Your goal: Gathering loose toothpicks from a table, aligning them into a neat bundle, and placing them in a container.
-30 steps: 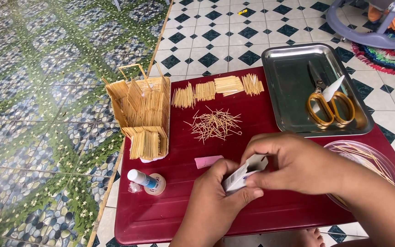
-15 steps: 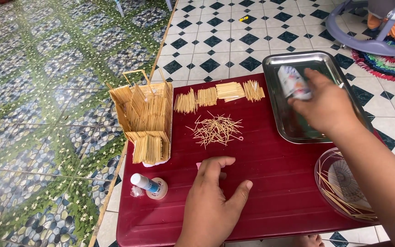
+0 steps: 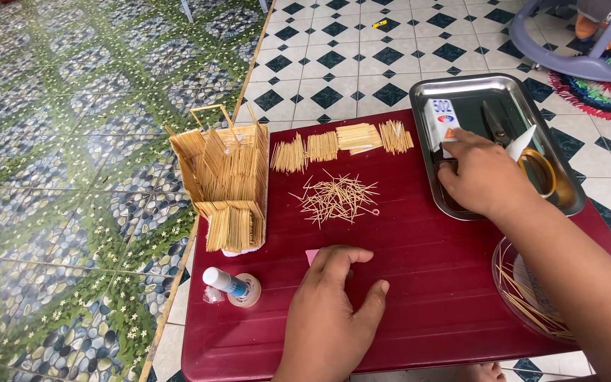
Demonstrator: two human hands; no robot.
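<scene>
Glue box: in the steel tray, your right hand resting on it, fingers loosely apart, grip apparently released. Left hand: flat, spread, pinning a pink slip on the red board. Next, lift the right hand clear without nudging the scissors.

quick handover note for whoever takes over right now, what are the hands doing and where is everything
Left hand: flat, palm down on the dark red tray, over a small pink scrap.
Right hand: in the steel tray, fingers on a small white glue tube; orange-handled scissors beside it.
Toothpick house stands at the red tray's left edge, loose toothpicks mid-tray, four bundles behind.
The house's walls are already up.
</scene>
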